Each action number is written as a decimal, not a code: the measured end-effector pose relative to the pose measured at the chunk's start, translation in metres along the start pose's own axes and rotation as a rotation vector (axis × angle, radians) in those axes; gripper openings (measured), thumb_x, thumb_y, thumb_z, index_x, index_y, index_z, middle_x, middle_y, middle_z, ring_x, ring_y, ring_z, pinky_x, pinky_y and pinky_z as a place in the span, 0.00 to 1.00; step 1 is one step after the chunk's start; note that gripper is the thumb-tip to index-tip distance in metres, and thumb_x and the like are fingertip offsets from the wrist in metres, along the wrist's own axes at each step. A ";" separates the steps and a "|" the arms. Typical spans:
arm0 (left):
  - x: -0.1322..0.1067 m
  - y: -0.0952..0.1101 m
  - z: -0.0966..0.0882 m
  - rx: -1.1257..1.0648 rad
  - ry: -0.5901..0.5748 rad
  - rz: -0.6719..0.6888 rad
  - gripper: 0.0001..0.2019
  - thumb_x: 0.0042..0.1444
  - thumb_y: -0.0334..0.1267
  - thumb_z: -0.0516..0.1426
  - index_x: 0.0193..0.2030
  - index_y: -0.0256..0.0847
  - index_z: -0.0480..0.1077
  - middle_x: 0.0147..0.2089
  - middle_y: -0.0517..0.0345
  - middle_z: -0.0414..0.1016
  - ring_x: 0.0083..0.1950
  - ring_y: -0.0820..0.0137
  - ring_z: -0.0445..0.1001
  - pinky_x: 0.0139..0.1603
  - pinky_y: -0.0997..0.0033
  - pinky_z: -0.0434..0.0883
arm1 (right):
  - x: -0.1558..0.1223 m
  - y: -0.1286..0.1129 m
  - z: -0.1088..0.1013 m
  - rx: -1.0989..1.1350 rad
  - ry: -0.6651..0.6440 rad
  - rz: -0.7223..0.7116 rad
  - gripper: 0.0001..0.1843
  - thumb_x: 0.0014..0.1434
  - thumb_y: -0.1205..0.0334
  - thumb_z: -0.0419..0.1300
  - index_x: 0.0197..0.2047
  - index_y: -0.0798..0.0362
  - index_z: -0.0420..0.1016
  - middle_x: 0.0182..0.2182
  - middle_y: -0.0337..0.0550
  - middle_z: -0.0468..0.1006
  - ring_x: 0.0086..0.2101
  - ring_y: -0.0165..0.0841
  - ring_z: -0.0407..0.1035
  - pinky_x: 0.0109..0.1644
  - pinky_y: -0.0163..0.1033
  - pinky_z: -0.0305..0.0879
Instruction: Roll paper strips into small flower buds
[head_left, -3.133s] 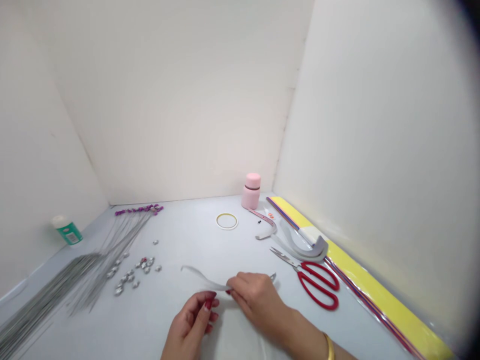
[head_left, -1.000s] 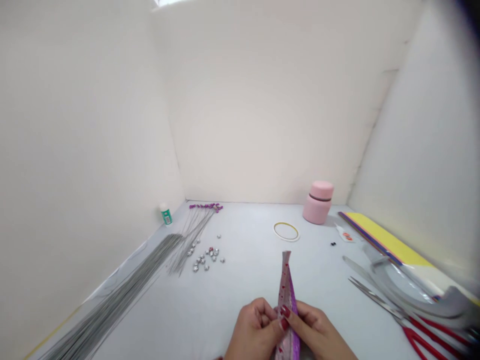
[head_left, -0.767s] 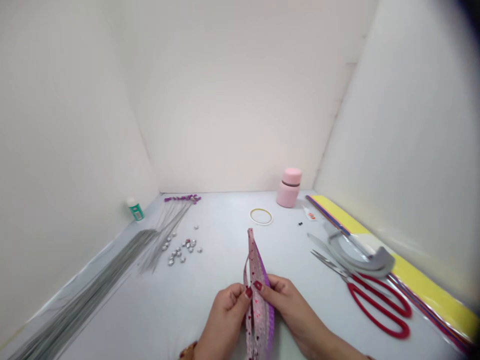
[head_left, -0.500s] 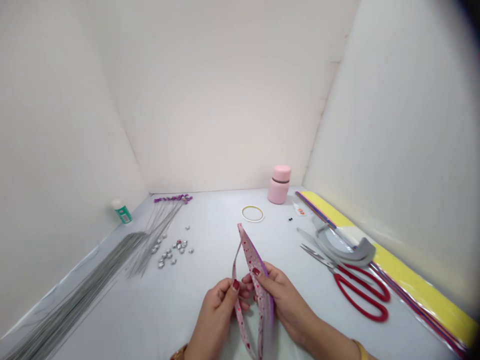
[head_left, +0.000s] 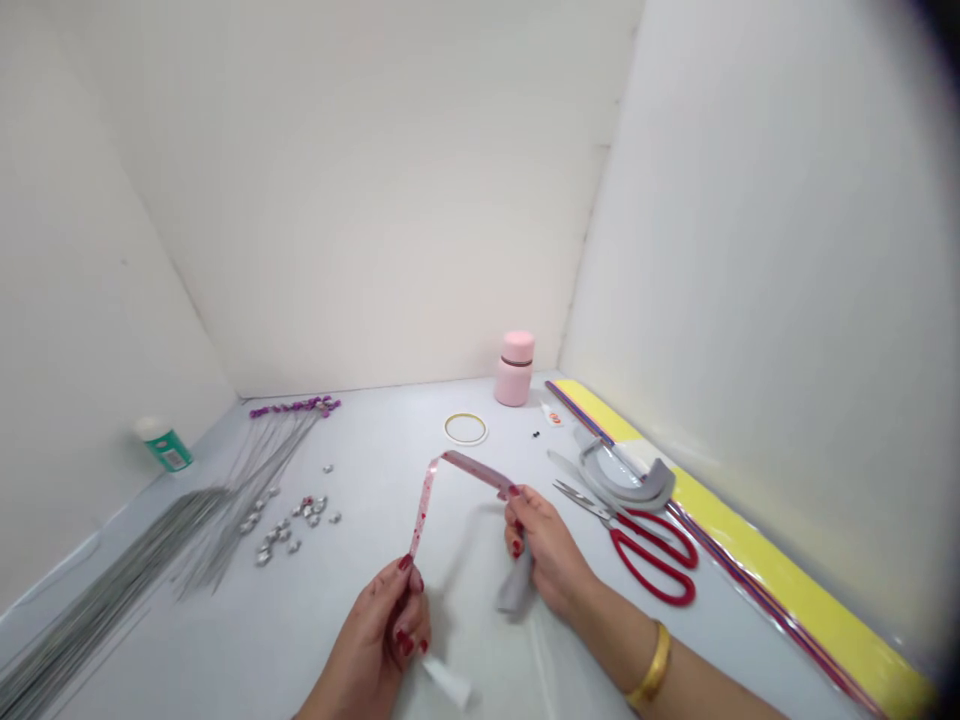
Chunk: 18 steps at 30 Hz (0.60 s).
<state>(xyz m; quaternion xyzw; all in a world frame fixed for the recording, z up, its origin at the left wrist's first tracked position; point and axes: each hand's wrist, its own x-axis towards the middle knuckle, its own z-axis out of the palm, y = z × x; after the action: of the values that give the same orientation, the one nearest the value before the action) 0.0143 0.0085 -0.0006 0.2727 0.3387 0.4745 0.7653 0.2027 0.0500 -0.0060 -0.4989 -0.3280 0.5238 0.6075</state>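
Observation:
A narrow pink strip with small red hearts (head_left: 424, 505), apparently paper, rises from between the pinched thumb and fingers of my left hand (head_left: 386, 625). At its top it meets or bends into a greyish-pink length (head_left: 476, 472) leading to my right hand (head_left: 551, 545); whether it is one piece I cannot tell. My right hand is closed round this length, and a blurred grey end (head_left: 516, 585) hangs below its fingers. Under my left hand a white strip end (head_left: 448, 683) sticks out. The red-handled scissors (head_left: 637, 545) lie to the right of my right hand.
Left: grey wires (head_left: 142, 580), purple-tipped stems (head_left: 296, 407), silver stars (head_left: 281, 530) and a green-and-white tube (head_left: 165, 445). Behind are a ring roll (head_left: 465, 429) and a pink flask (head_left: 514, 370). Right: a small glue bottle (head_left: 553, 415), a grey curved piece (head_left: 628, 482) and yellow sheets (head_left: 750, 530).
My hands have drawn apart, the left one down and left. The strips, held close together before, now span between the hands. The view has turned right, shifting the table's things left.

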 end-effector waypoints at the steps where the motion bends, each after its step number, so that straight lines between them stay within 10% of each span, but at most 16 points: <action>1: 0.001 -0.002 -0.001 -0.015 0.002 -0.003 0.13 0.53 0.43 0.55 0.23 0.37 0.62 0.15 0.71 0.49 0.17 0.80 0.48 0.21 0.79 0.53 | 0.006 -0.003 -0.006 0.007 0.051 -0.029 0.08 0.49 0.59 0.57 0.27 0.53 0.62 0.16 0.28 0.60 0.12 0.20 0.51 0.15 0.27 0.48; 18: 0.004 -0.005 -0.009 -0.016 -0.063 -0.036 0.12 0.50 0.41 0.52 0.20 0.38 0.61 0.12 0.73 0.45 0.15 0.80 0.42 0.18 0.76 0.45 | 0.059 -0.039 -0.091 -0.168 0.293 -0.288 0.14 0.49 0.52 0.57 0.23 0.47 0.56 0.15 0.29 0.56 0.12 0.24 0.53 0.13 0.34 0.52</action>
<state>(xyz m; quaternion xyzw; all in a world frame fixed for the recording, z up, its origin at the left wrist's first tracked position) 0.0112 0.0105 -0.0113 0.2752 0.3154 0.4545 0.7863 0.3129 0.0849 -0.0028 -0.5667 -0.3465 0.3244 0.6735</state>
